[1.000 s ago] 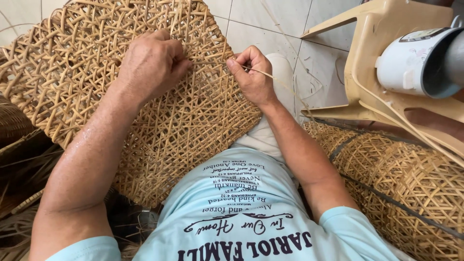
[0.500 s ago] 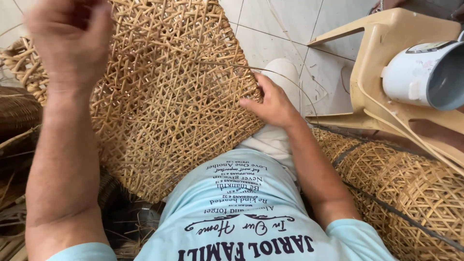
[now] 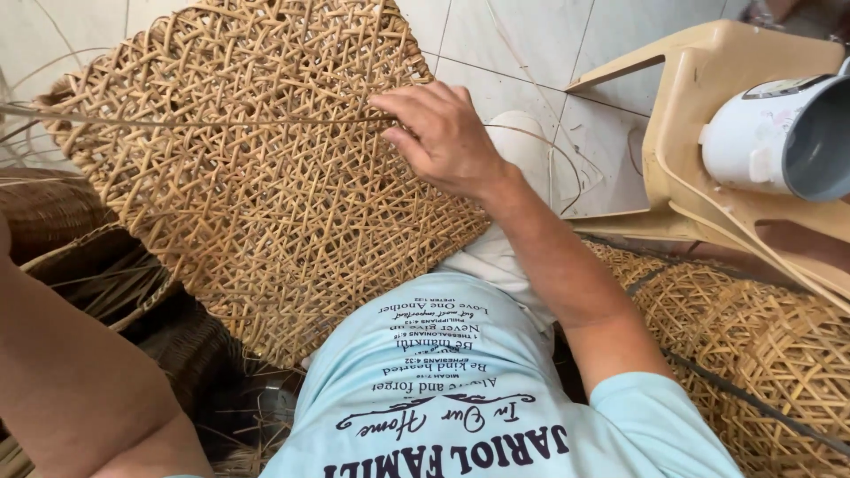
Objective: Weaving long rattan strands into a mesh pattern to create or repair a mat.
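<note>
A large open-weave rattan panel (image 3: 248, 195) leans across my lap. My right hand (image 3: 443, 137) rests on its upper right part, with the fingertips pinching a long thin rattan strand (image 3: 177, 119). The strand runs taut and level across the panel to the left edge of the view. A loose loop of it curls past the hand over my knee. My left hand is out of the picture; only its forearm (image 3: 80, 381) shows at the lower left.
A beige plastic chair (image 3: 699, 97) lies tipped at the right, and a white cylindrical pot (image 3: 770, 142) rests on it. More woven rattan panels (image 3: 753, 345) lie at the lower right. Darker baskets (image 3: 53, 208) and loose strands sit at the left, on a white tiled floor (image 3: 496, 53).
My left hand lifted off the panel, swung up and left, and left the view. My right hand moved from the panel's right edge up onto its face, and the strand now stretches leftward.
</note>
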